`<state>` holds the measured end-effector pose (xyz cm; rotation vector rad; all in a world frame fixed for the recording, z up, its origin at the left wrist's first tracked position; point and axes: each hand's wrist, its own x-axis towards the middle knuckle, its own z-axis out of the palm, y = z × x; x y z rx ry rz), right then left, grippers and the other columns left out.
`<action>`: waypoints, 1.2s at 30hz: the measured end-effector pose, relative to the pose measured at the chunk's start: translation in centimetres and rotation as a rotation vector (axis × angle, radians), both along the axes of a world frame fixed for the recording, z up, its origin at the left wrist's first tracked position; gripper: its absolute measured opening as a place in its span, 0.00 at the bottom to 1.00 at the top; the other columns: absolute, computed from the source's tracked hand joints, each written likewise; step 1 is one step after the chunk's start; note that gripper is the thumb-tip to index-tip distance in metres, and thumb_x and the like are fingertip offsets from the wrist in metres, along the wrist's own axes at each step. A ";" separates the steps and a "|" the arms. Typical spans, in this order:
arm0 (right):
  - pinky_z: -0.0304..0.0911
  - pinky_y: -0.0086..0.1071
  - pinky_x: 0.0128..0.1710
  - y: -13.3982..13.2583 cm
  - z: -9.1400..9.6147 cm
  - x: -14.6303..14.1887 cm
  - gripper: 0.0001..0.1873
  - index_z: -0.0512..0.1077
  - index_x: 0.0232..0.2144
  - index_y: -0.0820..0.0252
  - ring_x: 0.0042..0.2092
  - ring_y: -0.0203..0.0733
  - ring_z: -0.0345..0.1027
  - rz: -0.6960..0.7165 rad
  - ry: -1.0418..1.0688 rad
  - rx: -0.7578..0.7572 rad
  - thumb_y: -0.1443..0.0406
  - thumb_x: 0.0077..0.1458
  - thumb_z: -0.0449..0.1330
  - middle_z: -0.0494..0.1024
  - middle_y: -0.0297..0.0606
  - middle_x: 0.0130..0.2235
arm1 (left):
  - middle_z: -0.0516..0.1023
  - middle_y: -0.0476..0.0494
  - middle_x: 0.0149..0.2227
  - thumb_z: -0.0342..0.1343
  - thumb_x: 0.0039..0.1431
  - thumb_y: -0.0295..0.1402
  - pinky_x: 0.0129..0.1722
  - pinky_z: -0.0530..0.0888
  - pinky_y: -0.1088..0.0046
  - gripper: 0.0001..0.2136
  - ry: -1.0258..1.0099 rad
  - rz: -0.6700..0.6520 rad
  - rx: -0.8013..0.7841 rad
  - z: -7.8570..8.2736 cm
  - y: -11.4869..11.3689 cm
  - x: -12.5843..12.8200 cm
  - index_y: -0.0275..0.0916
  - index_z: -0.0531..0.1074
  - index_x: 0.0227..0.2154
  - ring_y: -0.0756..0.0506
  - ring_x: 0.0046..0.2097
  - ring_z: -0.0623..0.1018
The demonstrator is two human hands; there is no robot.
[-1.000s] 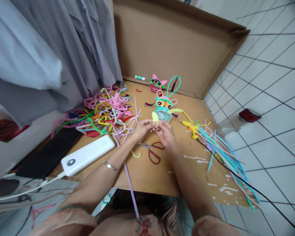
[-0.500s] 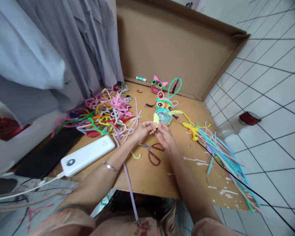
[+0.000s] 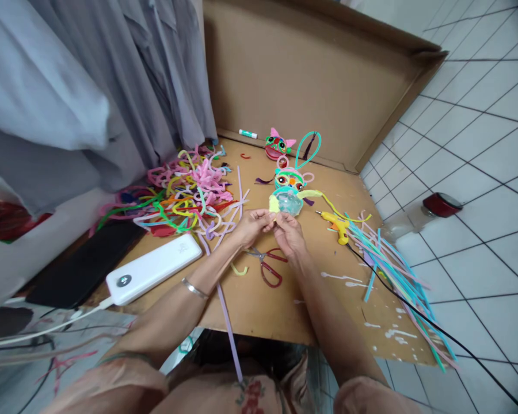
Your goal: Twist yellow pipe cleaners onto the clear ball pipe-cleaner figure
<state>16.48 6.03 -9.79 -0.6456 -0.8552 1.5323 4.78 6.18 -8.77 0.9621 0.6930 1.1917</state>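
- Little change is seen against a second ago: the left hand [image 3: 251,225] and the right hand [image 3: 290,237] are kept together, only nudged slightly toward 12 o'clock, closer to the pipe-cleaner figure [image 3: 288,192].
- The fingers of both hands are narrowed to a pinch, and the yellow pipe-cleaner end [image 3: 275,215] is gripped between them at the figure's lower edge.
- The figure is left where it was on the cardboard sheet [image 3: 263,313], touching the fingertips at their 12 o'clock.
- From the steady pinch, fine shaping of the yellow end is judged to be under way, not a reach for a tool.
- The scissors [image 3: 268,265] at 6 o'clock of the hands and the glue gun [image 3: 334,224] at 3 o'clock are left untouched.
- The tangled pipe-cleaner pile [image 3: 185,195] is seen unmoved at 10 o'clock.
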 end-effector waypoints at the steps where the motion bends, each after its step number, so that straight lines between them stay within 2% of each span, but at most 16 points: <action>1: 0.68 0.29 0.26 0.0 0.0 0.0 0.11 0.70 0.21 0.59 0.22 0.32 0.65 -0.005 0.000 0.003 0.63 0.43 0.70 0.74 0.29 0.20 | 0.69 0.51 0.18 0.69 0.37 0.42 0.23 0.60 0.79 0.18 0.000 0.005 0.002 0.0 0.0 0.0 0.32 0.72 0.19 0.57 0.21 0.63; 7: 0.66 0.29 0.26 -0.3 0.3 -0.4 0.13 0.70 0.23 0.58 0.23 0.32 0.64 -0.072 -0.017 -0.012 0.59 0.43 0.69 0.71 0.27 0.19 | 0.72 0.49 0.21 0.70 0.37 0.41 0.23 0.61 0.79 0.17 -0.039 0.048 -0.040 -0.1 0.1 0.3 0.32 0.74 0.23 0.56 0.22 0.66; 13: 0.66 0.31 0.36 -0.5 0.3 -0.6 0.14 0.74 0.27 0.59 0.30 0.33 0.68 -0.296 -0.114 -0.015 0.60 0.38 0.71 0.78 0.31 0.28 | 0.69 0.52 0.20 0.69 0.37 0.45 0.21 0.58 0.79 0.18 0.026 0.142 -0.005 -0.1 0.1 0.5 0.34 0.74 0.23 0.56 0.22 0.63; 15: 0.65 0.30 0.36 -0.3 0.1 -0.5 0.14 0.74 0.27 0.59 0.31 0.33 0.67 -0.366 -0.142 -0.018 0.60 0.37 0.70 0.78 0.31 0.28 | 0.68 0.52 0.19 0.68 0.38 0.46 0.22 0.58 0.79 0.18 0.063 0.150 0.024 -0.1 0.1 0.5 0.34 0.74 0.21 0.56 0.22 0.62; 19: 0.61 0.29 0.32 0.0 -0.1 -0.1 0.11 0.74 0.25 0.59 0.28 0.32 0.62 -0.466 -0.229 -0.001 0.60 0.39 0.68 0.75 0.29 0.25 | 0.71 0.49 0.21 0.66 0.42 0.47 0.24 0.61 0.77 0.18 0.160 0.154 0.086 -0.1 0.0 0.6 0.34 0.73 0.21 0.54 0.23 0.65; 23: 0.63 0.31 0.36 0.0 0.2 0.3 0.11 0.73 0.26 0.59 0.31 0.35 0.64 -0.485 -0.343 0.082 0.58 0.42 0.65 0.75 0.31 0.26 | 0.68 0.52 0.19 0.66 0.42 0.43 0.23 0.61 0.77 0.15 0.249 0.241 0.135 -0.1 0.0 0.4 0.35 0.74 0.25 0.54 0.22 0.64; 27: 0.63 0.37 0.46 -0.1 1.1 1.4 0.10 0.74 0.31 0.58 0.40 0.41 0.68 -0.592 -0.662 0.328 0.58 0.54 0.57 0.76 0.38 0.36 | 0.64 0.54 0.18 0.65 0.43 0.39 0.24 0.59 0.77 0.13 0.263 0.355 0.217 0.9 0.8 0.2 0.36 0.70 0.19 0.54 0.22 0.62; 30: 0.55 0.43 0.57 0.1 1.2 2.6 0.14 0.74 0.42 0.57 0.52 0.46 0.64 -0.718 -0.966 0.518 0.60 0.58 0.53 0.74 0.44 0.47 | 0.64 0.54 0.17 0.64 0.44 0.37 0.24 0.59 0.77 0.12 0.225 0.421 0.248 1.9 2.5 0.2 0.36 0.68 0.18 0.54 0.22 0.62; 33: 0.53 0.46 0.60 0.7 0.5 3.5 0.19 0.71 0.50 0.57 0.57 0.48 0.60 -0.690 -1.153 0.570 0.60 0.59 0.52 0.71 0.47 0.53 | 0.67 0.54 0.18 0.64 0.42 0.35 0.24 0.61 0.77 0.10 0.214 0.444 0.214 2.4 4.8 0.5 0.36 0.70 0.20 0.54 0.22 0.63; 36: 0.52 0.47 0.60 1.3 -0.5 3.9 0.20 0.69 0.53 0.57 0.59 0.49 0.57 -0.658 -1.229 0.586 0.61 0.59 0.51 0.68 0.48 0.56 | 0.66 0.54 0.17 0.63 0.43 0.35 0.24 0.60 0.78 0.09 0.206 0.470 0.185 2.2 6.8 1.1 0.36 0.70 0.19 0.55 0.22 0.62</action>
